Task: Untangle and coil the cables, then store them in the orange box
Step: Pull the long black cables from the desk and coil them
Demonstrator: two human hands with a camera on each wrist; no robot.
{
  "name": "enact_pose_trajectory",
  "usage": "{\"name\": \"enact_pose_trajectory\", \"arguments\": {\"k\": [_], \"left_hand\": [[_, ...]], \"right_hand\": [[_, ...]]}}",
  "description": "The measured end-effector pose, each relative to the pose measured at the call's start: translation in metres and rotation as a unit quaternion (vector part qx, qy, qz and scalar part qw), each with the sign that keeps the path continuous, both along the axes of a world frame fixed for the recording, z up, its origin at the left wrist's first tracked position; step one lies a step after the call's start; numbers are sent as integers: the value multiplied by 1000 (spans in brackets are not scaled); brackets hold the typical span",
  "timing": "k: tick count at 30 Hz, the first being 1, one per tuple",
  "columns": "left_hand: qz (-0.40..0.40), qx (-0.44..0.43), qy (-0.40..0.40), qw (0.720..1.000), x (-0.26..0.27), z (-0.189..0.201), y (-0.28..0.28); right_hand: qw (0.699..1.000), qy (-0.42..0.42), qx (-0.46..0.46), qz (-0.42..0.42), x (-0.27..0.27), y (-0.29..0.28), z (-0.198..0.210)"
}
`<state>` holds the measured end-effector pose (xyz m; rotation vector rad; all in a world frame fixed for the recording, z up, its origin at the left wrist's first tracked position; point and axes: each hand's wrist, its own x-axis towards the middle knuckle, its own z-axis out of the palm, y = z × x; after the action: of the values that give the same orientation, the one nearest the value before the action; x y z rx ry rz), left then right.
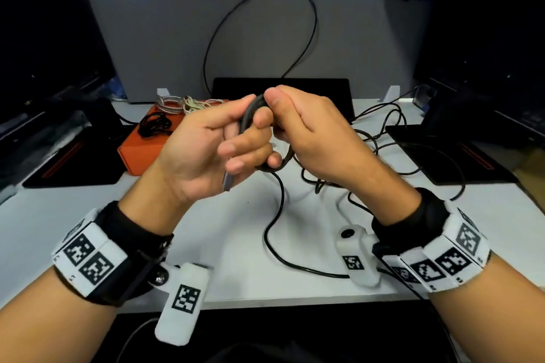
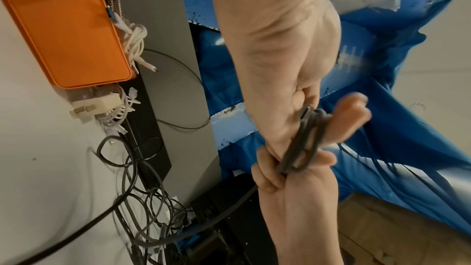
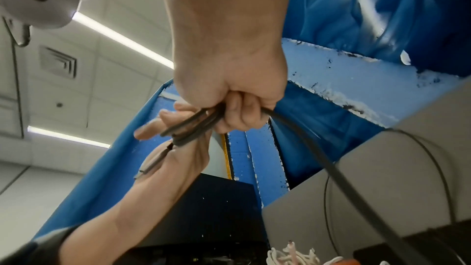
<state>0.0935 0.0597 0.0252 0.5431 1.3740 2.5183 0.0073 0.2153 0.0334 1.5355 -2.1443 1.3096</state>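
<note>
Both hands work above the desk (image 1: 230,233), right of the box (image 1: 138,153): my left hand (image 1: 206,150) grips the cable (image 1: 249,115) loops so they stay stacked while my right hand (image 1: 312,130) pinches on the next turn.

Half-coiled dark cable (image 1: 253,110) above table

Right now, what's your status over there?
Both hands up: left hand and right hand gripping dark cable mid-coil. Orange box waiting left. Tangled cables remain.
</note>
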Motion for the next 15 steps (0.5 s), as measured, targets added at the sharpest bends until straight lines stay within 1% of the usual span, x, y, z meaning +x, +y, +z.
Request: {"name": "enact_pose_trajectory", "arguments": {"k": [2, 3, 5, 7, 12, 14, 15], "left_hand": [[28, 10, -2, 1000, -1, -1, 7], [41, 18, 0, 999, -1, -1, 10], [77, 39, 3, 996, -4, -1, 14], [121, 65, 9, 991, -6, 1, 13], [210, 58, 31, 975, -7, 3, 5], [263, 57, 61, 961, -8, 5, 4], [296, 43, 78, 951, -9, 6, 3]], "right_hand": [[1000, 13, -2, -5, -2, 0, 1], [1000, 0, -8, 4, -4, 0, 0], [996, -77, -29, 44, -10, 1, -3], [985, -155, -29, 74, -17, 1, -8], [969, -214, 91, 77, -21, 2, -17], [964, -188, 172, 76, -18, 3, -19], [958, -172, 215, 77, -17, 4, -21]]}}
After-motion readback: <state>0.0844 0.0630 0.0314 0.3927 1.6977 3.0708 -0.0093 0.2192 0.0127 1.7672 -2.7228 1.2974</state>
